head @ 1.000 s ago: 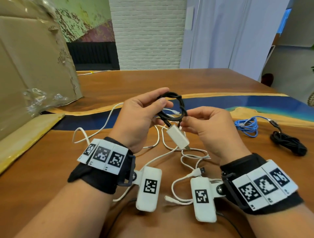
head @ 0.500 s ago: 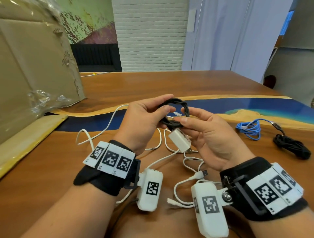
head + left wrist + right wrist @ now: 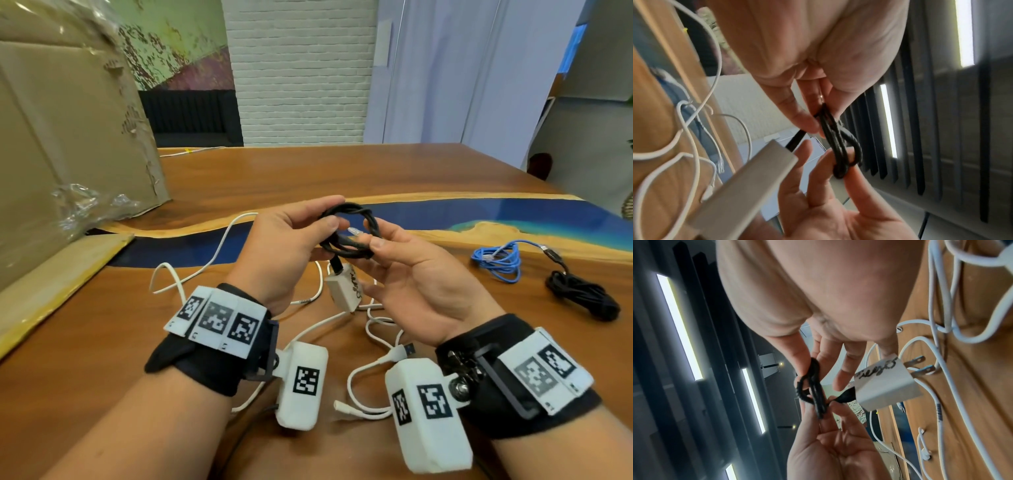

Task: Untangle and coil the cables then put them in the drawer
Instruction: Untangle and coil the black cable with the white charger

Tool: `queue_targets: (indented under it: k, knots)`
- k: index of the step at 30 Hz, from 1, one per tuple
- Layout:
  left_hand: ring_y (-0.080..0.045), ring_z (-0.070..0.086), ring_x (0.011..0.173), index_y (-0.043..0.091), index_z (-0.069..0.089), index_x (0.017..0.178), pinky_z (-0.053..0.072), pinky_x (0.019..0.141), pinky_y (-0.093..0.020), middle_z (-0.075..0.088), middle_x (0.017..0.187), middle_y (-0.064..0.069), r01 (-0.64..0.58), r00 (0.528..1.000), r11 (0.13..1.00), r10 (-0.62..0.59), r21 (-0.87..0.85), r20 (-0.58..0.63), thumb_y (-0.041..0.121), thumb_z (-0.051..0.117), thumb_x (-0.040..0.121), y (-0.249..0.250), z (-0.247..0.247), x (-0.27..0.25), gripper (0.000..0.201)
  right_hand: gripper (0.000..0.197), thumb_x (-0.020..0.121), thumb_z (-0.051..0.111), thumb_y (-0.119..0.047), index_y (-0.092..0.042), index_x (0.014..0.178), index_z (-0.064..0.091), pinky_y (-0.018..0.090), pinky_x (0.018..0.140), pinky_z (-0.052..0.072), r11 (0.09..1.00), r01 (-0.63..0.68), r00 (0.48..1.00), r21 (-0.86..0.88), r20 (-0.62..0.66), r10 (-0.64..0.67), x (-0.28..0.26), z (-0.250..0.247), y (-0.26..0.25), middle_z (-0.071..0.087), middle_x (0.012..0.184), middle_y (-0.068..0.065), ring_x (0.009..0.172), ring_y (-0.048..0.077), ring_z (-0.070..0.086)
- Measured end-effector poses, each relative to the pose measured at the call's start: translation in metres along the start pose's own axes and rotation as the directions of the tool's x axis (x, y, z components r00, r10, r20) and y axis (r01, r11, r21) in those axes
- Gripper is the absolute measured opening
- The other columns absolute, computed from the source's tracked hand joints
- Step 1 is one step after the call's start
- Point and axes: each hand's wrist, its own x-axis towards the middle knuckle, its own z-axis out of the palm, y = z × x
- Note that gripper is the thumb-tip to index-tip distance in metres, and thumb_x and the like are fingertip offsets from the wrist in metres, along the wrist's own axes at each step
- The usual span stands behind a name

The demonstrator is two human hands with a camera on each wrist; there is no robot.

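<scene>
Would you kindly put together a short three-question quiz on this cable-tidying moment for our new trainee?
1. True or false: both hands hold the black cable coil.
2. What hangs below that coil? A) white charger plug B) blue cable C) cardboard box
3. Fill in: the blue cable lies on the table beside a bundled ____ cable.

Key:
1. True; the left hand and the right hand both pinch it.
2. A, the white charger plug.
3. Black.

The right hand [image 3: 414, 274] has turned palm-up beside the black cable coil [image 3: 349, 229].
</scene>
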Motion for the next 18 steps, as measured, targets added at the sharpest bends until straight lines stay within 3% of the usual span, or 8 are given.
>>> queue_targets:
  k: [3,5,7,9,11,15,18]
  knots:
    - [-0.013,0.071,0.076,0.018,0.074,0.107,0.055,0.073,-0.031,0.078,0.086,-0.003,0.058,0.998,0.997,-0.056,-0.057,0.034,0.001,0.060,0.096,0.001,0.000,0.000,0.025,0.039,0.096,0.051,-0.003,-0.010,0.134,0.058,0.045,0.091,0.038,1.000,-0.004,0.997,-0.021,0.082,0.006,-0.001,-0.002,-0.004,0.066,0.102,0.009,0.099,0.023,0.060]
    - [-0.014,0.071,0.072,0.015,0.074,0.106,0.058,0.071,-0.028,0.077,0.084,-0.005,0.070,0.997,0.993,-0.066,-0.100,0.044,-0.001,0.059,0.095,0.002,0.000,-0.001,0.025,0.040,0.098,0.053,-0.001,-0.008,0.137,0.057,0.048,0.092,0.042,0.991,0.043,0.995,-0.124,0.091,-0.031,0.000,-0.002,-0.004,0.064,0.108,0.014,0.104,0.027,0.060]
    - [-0.013,0.071,0.070,0.012,0.073,0.107,0.058,0.066,-0.025,0.077,0.083,-0.006,0.075,0.996,0.985,-0.068,-0.155,0.052,-0.002,0.059,0.094,0.004,-0.001,-0.001,0.024,0.034,0.096,0.061,-0.002,-0.012,0.128,0.064,0.050,0.094,0.047,0.951,0.127,0.992,-0.281,0.059,-0.115,0.000,0.000,-0.002,0.071,0.107,0.012,0.106,0.028,0.067]
    - [-0.012,0.070,0.070,0.011,0.073,0.108,0.057,0.065,-0.023,0.076,0.085,-0.007,0.073,0.996,0.977,-0.062,-0.198,0.062,-0.002,0.059,0.094,0.005,-0.002,-0.001,0.023,0.025,0.096,0.062,-0.004,-0.013,0.118,0.069,0.046,0.092,0.052,0.910,0.171,0.985,-0.377,0.043,-0.167,-0.001,0.003,-0.001,0.075,0.107,0.008,0.102,0.022,0.071]
    - [-0.012,0.069,0.070,0.011,0.073,0.108,0.057,0.064,-0.022,0.076,0.084,-0.006,0.065,0.996,0.974,-0.051,-0.218,0.067,-0.002,0.059,0.094,0.006,-0.002,-0.002,0.023,0.021,0.099,0.060,-0.010,-0.012,0.118,0.069,0.039,0.080,0.054,0.912,0.135,0.991,-0.387,0.064,-0.119,-0.003,0.006,0.000,0.076,0.107,0.010,0.093,0.022,0.069]
    - [-0.016,0.071,0.078,0.010,0.071,0.111,0.059,0.069,-0.024,0.075,0.086,-0.008,0.038,0.997,0.979,-0.024,-0.201,0.070,0.000,0.060,0.093,0.004,-0.003,-0.001,0.023,0.019,0.105,0.052,-0.015,-0.009,0.121,0.061,0.041,0.063,0.057,0.909,0.080,0.993,-0.409,0.111,-0.038,-0.006,0.010,-0.004,0.075,0.095,0.015,0.075,0.033,0.070]
    - [-0.014,0.069,0.080,0.014,0.070,0.118,0.056,0.061,-0.023,0.077,0.096,-0.009,0.040,0.996,0.989,-0.028,-0.139,0.090,0.010,0.060,0.097,0.000,-0.006,0.001,0.024,0.023,0.106,0.052,-0.017,-0.012,0.127,0.059,0.037,0.056,0.057,0.863,0.091,0.993,-0.497,0.106,-0.043,-0.007,0.007,-0.010,0.074,0.101,0.017,0.075,0.034,0.069]
